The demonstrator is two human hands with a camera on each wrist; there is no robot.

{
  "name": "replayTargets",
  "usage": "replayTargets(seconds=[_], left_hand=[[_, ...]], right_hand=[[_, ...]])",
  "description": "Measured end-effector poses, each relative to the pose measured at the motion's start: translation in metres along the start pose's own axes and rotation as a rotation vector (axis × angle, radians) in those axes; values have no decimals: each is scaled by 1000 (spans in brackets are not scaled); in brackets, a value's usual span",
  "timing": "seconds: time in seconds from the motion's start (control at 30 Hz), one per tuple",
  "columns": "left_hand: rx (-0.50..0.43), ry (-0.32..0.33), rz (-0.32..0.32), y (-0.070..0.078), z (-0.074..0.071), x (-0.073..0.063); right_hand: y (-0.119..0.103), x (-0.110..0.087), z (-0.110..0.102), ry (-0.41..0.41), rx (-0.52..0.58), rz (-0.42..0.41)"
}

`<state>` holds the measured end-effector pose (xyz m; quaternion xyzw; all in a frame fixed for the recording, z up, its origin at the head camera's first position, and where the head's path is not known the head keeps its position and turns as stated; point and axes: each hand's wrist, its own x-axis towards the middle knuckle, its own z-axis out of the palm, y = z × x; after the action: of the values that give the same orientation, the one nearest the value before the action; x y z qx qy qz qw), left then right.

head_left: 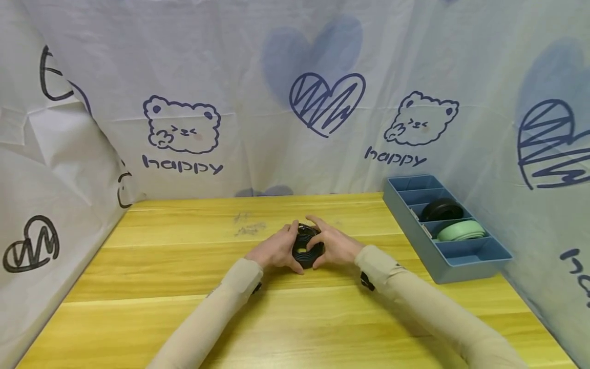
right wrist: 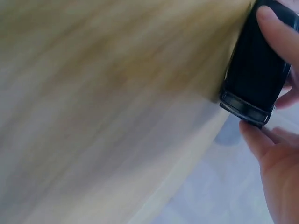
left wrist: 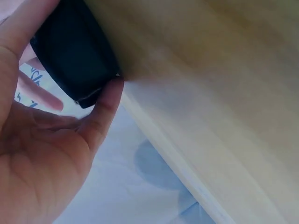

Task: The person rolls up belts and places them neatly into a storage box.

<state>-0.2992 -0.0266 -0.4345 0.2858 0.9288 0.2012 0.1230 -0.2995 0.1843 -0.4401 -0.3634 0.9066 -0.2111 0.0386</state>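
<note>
A black belt (head_left: 301,259), rolled into a coil, sits on the wooden table in front of me. Its shiny metal buckle (right wrist: 245,108) is at the far side of the coil in the head view. From the left, my left hand (head_left: 278,249) grips the coil between thumb and fingers. My right hand (head_left: 338,246) holds it from the right, with a finger touching near the buckle. Both wrist views show the broad outer face of the strap, with fingertips on its edges. Part of the coil is covered by the hands.
A blue-grey divided box (head_left: 417,241) stands at the right of the table (head_left: 184,287). Another rolled black belt (head_left: 442,209) and a rolled light green belt (head_left: 462,230) lie in separate compartments. White printed cloth (head_left: 258,138) hangs behind and along both sides.
</note>
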Motion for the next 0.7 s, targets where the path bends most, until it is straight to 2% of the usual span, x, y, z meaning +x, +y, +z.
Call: replayTargets(seconds=[0.13, 0.23, 0.4, 0.53, 0.7], left_hand=[[52, 6, 15, -4, 2, 1], [85, -17, 39, -7, 4, 3], [62, -52, 67, -5, 3, 9], [57, -39, 26, 1, 1, 10], [63, -28, -45, 12, 1, 8]], right_hand=[[2, 2, -1, -32, 9, -19], [5, 3, 0, -38, 33, -51], [6, 0, 0, -34, 37, -76], [2, -5, -3, -36, 9, -56], [-5, -11, -2, -57, -85, 0]])
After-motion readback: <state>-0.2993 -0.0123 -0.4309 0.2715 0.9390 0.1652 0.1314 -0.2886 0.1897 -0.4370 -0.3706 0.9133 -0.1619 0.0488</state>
